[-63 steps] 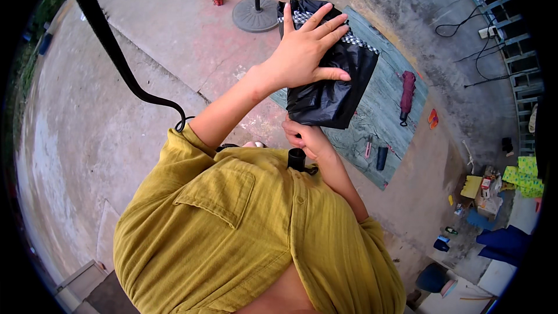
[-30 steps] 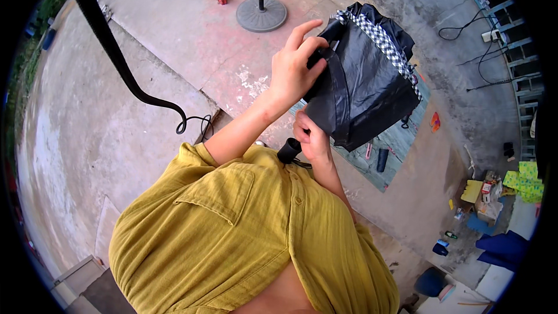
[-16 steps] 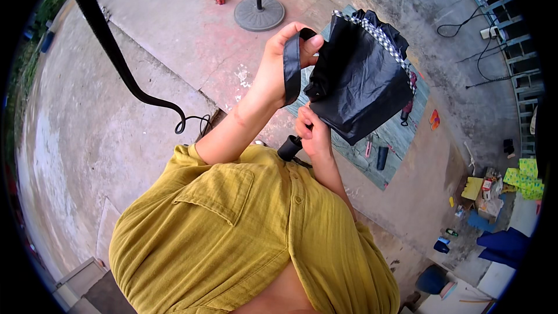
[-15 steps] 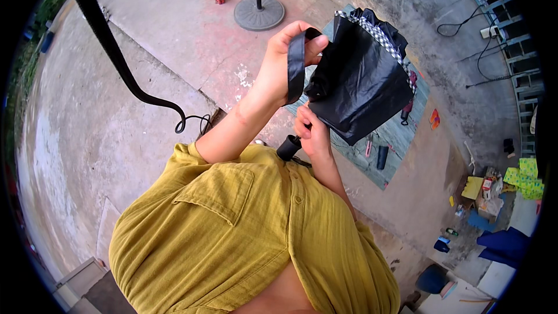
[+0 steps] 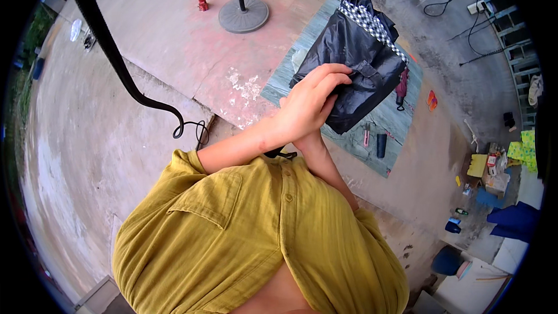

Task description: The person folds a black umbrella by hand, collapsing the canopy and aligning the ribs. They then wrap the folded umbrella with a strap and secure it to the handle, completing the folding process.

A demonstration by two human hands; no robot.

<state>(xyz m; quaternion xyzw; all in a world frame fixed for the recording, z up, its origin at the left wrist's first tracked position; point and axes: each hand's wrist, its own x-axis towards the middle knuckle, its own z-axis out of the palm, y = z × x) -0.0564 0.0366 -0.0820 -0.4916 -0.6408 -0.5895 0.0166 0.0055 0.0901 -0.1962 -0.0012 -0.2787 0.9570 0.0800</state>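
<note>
From the head view, the left hand (image 5: pixel 308 107) lies on a black folded umbrella (image 5: pixel 354 64) with a checkered edge. Its fingers (image 5: pixel 331 78) curl around the cloth and grip it. The umbrella is up in the air, in front of the yellow shirt (image 5: pixel 256 238). The right hand is hidden behind the left one, so I cannot tell if it is open or closed. Below lies a green mat (image 5: pixel 349 134) on the ground. A round grey stand (image 5: pixel 244 14) sits farther away.
</note>
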